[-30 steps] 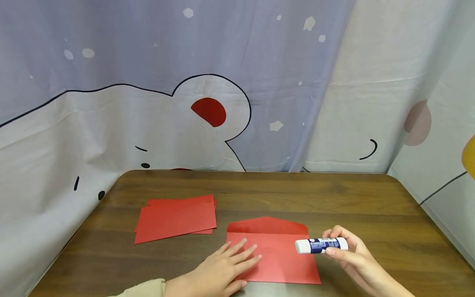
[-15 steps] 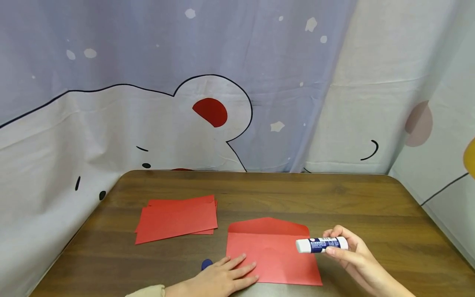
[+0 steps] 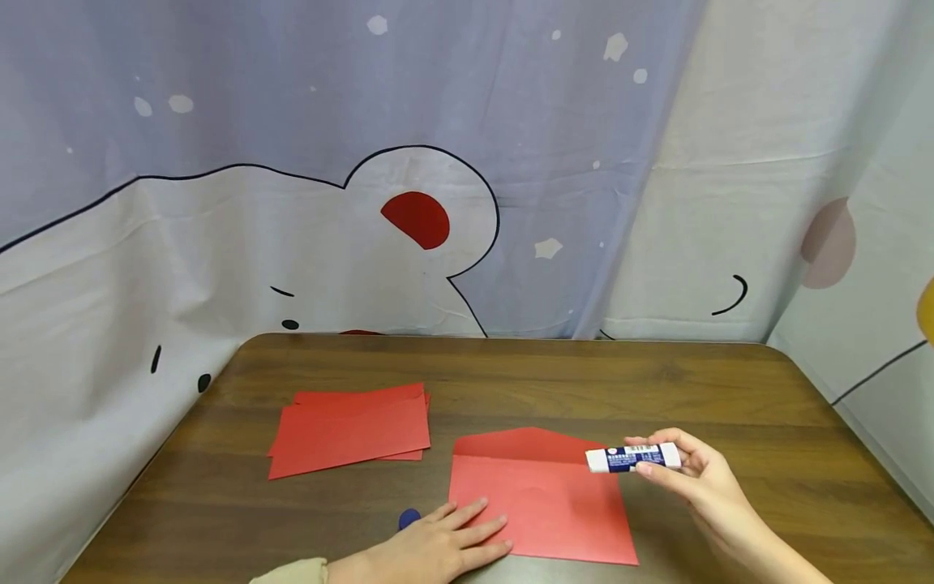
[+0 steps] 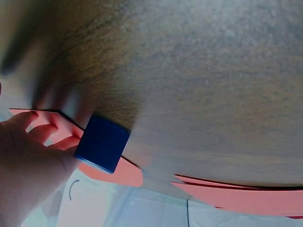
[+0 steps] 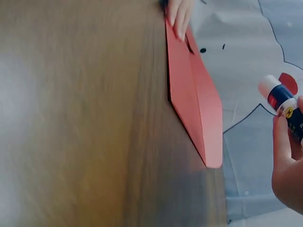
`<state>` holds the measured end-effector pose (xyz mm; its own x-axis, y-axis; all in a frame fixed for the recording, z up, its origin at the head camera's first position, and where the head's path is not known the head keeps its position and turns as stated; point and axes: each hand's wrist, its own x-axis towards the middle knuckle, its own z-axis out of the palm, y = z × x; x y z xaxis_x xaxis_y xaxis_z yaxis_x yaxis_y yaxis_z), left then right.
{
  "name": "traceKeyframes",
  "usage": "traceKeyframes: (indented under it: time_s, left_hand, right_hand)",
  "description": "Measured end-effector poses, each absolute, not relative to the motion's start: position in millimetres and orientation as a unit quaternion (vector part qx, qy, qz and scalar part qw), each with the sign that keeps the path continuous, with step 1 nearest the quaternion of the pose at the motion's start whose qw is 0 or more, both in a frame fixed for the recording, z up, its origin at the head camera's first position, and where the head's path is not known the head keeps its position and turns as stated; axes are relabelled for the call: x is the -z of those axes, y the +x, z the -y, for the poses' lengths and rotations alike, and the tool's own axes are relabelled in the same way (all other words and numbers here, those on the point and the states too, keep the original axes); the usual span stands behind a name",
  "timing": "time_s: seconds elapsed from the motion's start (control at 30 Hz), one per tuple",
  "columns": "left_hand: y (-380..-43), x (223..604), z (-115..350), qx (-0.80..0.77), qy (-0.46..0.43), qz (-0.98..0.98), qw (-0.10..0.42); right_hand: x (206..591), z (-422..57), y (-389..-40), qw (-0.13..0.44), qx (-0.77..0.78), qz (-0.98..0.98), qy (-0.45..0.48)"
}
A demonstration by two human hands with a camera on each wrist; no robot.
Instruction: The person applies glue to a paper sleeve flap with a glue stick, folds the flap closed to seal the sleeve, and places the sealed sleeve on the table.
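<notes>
Curtain (image 3: pixel 547 162), table (image 3: pixel 730 405), red envelope (image 3: pixel 547 511), and a glue stick (image 3: pixel 631 458) up in the air!
Creased, cartoon-printed cloth at the back, brown wood grain below. Here's the envelope, smooth paper, long axis left to right, blunt-peaked flap pointing away from the person; more red envelopes (image 3: pixel 350 438) overlap to its left. The left hand (image 3: pixel 445 547) lies flat, fingers spread over the near left corner, gripping nothing. The right hand (image 3: pixel 704 483) pinches the cylindrical stick, which runs left to right, pale end leftward across the envelope's right edge; only the right-wrist view shows it clear of the paper, with a yellow mark. And the blue cap (image 3: pixel 409 518), a disc beside the left hand from the head, turns straight-sided from the left wrist!
</notes>
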<state>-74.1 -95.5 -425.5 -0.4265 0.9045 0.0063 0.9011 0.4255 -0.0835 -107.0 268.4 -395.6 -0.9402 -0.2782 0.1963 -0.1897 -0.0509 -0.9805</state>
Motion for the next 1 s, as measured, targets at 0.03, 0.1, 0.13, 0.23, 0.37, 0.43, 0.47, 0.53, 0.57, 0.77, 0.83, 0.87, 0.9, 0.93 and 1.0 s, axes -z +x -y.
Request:
traceKeyframes:
  time_s: [0.03, 0.1, 0.13, 0.23, 0.37, 0.43, 0.47, 0.53, 0.57, 0.77, 0.83, 0.87, 0.9, 0.93, 1.0]
  left_hand:
    - [-74.2, 425.2, 95.6, -0.031, -0.534, 0.844, 0.021]
    - [-74.5, 424.6, 95.5, -0.025, -0.533, 0.846, 0.011]
    - [-74.6, 424.3, 95.5, -0.023, -0.532, 0.846, 0.006]
    - [-74.9, 423.3, 95.2, -0.016, -0.529, 0.848, -0.009]
    - [-74.9, 422.8, 94.7, -0.017, -0.529, 0.848, -0.010]
    - [-74.7, 423.1, 94.5, -0.021, -0.530, 0.848, -0.004]
    - [-74.7, 423.3, 94.4, -0.022, -0.530, 0.848, -0.004]
    - [-74.5, 424.0, 94.4, -0.024, -0.530, 0.848, -0.002]
    - [-74.5, 424.5, 94.3, -0.026, -0.530, 0.847, 0.002]
    - [-74.3, 426.3, 93.3, -0.019, -0.526, 0.850, 0.017]
    - [-74.5, 425.5, 92.8, -0.006, -0.521, 0.854, 0.007]
    - [-74.6, 424.9, 92.6, 0.001, -0.518, 0.855, 0.001]
    - [-74.9, 424.2, 92.5, 0.008, -0.516, 0.857, -0.004]
    - [-75.1, 423.3, 92.4, 0.011, -0.516, 0.857, -0.004]
    - [-75.2, 422.0, 92.5, 0.014, -0.515, 0.857, -0.005]
  right_hand:
    - [394.3, -267.6, -108.2, 0.016, 0.686, -0.709, -0.162]
    - [393.1, -266.2, -111.1, -0.015, 0.642, -0.749, -0.161]
    - [393.2, -265.5, -112.4, -0.029, 0.617, -0.769, -0.166]
    - [394.8, -263.0, -115.3, -0.070, 0.529, -0.825, -0.188]
    - [398.8, -258.8, -118.3, -0.111, 0.441, -0.861, -0.226]
    - [400.6, -257.1, -119.6, -0.130, 0.413, -0.867, -0.247]
    - [401.2, -256.4, -120.1, -0.141, 0.398, -0.870, -0.254]
    - [401.9, -255.2, -120.8, -0.159, 0.369, -0.876, -0.267]
    - [402.0, -254.7, -120.9, -0.165, 0.352, -0.880, -0.272]
    - [401.5, -251.5, -120.1, -0.191, 0.279, -0.898, -0.280]
    - [401.2, -249.9, -120.7, -0.200, 0.271, -0.896, -0.287]
    - [400.9, -248.9, -121.2, -0.206, 0.267, -0.894, -0.293]
    - [400.6, -247.7, -122.0, -0.213, 0.262, -0.892, -0.300]
    - [400.2, -246.5, -122.8, -0.220, 0.257, -0.890, -0.307]
    - [399.8, -244.0, -124.7, -0.235, 0.245, -0.884, -0.321]
